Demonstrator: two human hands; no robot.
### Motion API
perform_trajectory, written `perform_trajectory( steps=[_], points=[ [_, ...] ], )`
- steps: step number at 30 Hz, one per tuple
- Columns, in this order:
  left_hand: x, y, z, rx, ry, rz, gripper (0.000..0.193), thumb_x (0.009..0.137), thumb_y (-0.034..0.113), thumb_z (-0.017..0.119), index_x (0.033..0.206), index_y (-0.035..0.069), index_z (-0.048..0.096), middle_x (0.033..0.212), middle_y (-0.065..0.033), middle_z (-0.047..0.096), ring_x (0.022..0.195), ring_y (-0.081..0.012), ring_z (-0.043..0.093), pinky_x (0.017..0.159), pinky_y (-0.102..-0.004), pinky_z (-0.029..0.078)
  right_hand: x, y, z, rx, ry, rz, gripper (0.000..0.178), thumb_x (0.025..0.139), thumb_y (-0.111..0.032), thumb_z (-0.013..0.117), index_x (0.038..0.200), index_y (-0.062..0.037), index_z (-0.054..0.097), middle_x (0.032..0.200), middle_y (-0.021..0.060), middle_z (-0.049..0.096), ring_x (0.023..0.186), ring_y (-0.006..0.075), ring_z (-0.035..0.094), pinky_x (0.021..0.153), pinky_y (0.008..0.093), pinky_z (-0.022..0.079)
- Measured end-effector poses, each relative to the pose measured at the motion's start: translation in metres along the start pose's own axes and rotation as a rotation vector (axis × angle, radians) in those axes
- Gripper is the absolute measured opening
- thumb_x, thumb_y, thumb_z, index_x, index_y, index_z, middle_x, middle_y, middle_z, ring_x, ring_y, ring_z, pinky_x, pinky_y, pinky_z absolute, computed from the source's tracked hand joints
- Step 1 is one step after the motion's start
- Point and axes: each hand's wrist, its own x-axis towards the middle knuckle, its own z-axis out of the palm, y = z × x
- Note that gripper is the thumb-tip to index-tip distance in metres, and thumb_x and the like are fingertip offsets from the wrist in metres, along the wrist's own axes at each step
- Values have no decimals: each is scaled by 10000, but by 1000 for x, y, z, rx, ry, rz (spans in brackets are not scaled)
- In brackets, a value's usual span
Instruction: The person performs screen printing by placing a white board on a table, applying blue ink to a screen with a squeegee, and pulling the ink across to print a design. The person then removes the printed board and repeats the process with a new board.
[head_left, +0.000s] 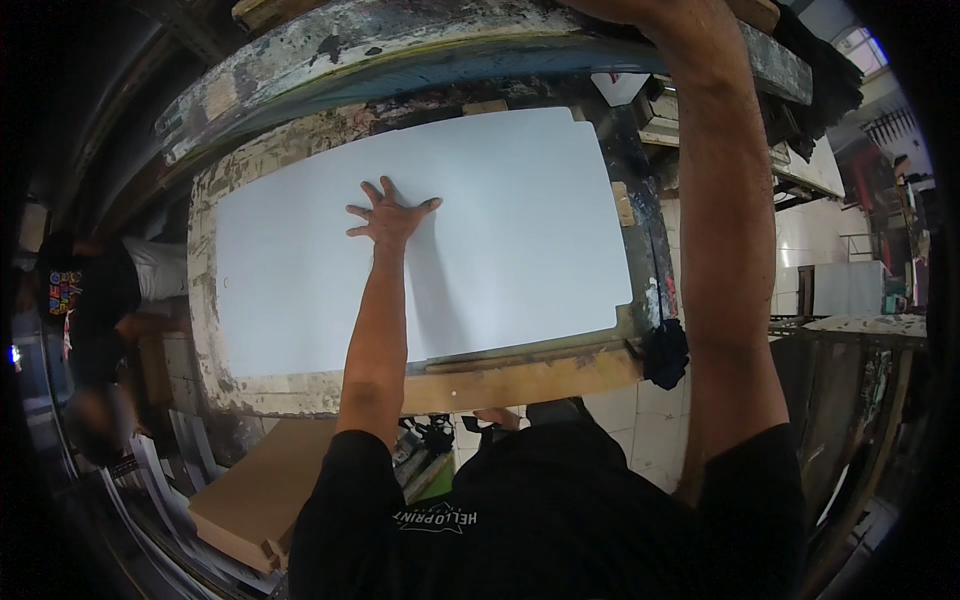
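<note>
A large white sheet (520,230) with notched right corners lies flat on a paint-stained work table (205,290). My left hand (390,215) rests on it left of the middle, palm down, with fingers spread and nothing in them. My right arm reaches up past the sheet's right side to a long, paint-spattered frame (370,45) that stands raised over the table's far side. Only the edge of my right hand (625,8) shows at the top of the picture, by that frame; its fingers are out of sight.
A stack of brown cardboard (255,490) sits low at the left, beside a rack with pale sheets (170,500). Another person (110,285) in a dark shirt is at the left end of the table. A dark cloth (664,355) hangs at the near right corner.
</note>
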Motion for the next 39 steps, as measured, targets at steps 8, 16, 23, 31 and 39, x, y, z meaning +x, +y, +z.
perform_trajectory(
  steps=[8, 16, 23, 31, 39],
  points=[
    [3, 2, 4, -27, 4, 4, 1320, 614, 814, 734, 1620, 167, 175, 1692, -107, 72, 1479, -585, 18, 1062, -836, 160, 5, -2, 47, -180, 505, -43, 587, 766, -579, 780, 861, -1, 771, 663, 101, 671, 641, 245, 621, 660, 385, 489],
    [-1, 6, 7, 14, 20, -7, 1227, 661, 821, 690, 1621, 233, 201, 1692, -109, 78, 1506, -525, 42, 1066, -831, 133, -23, 27, 22, -62, 126, -176, 530, 773, -477, 804, 1106, -68, 753, 956, 145, 748, 854, 292, 706, 790, 377, 537],
    [-77, 10, -19, -744, 768, 358, 960, 785, 431, 836, 1514, 8, 377, 1488, -188, 498, 1388, -425, 411, 1133, -625, 272, -77, 5, 44, -80, 113, -156, 476, 808, -439, 773, 1107, -69, 754, 946, 177, 742, 844, 326, 729, 769, 391, 558],
    [-258, -79, -31, -1847, 457, 251, 915, 639, -10, 915, 1429, -47, 454, 1273, -143, 603, 1108, -224, 625, 845, -311, 590, -216, -17, 115, 24, -55, -88, 338, 822, -156, 747, 1159, -128, 750, 952, 155, 747, 834, 295, 722, 704, 375, 537],
    [-252, -152, 113, -800, 679, 291, 850, 516, 143, 943, 1291, 21, 614, 1414, -160, 508, 1280, -340, 468, 1066, -494, 377, -284, 39, 253, 343, -532, 146, 518, 830, -230, 740, 1340, -222, 648, 1022, 181, 704, 895, 358, 667, 795, 482, 469]
  ],
)
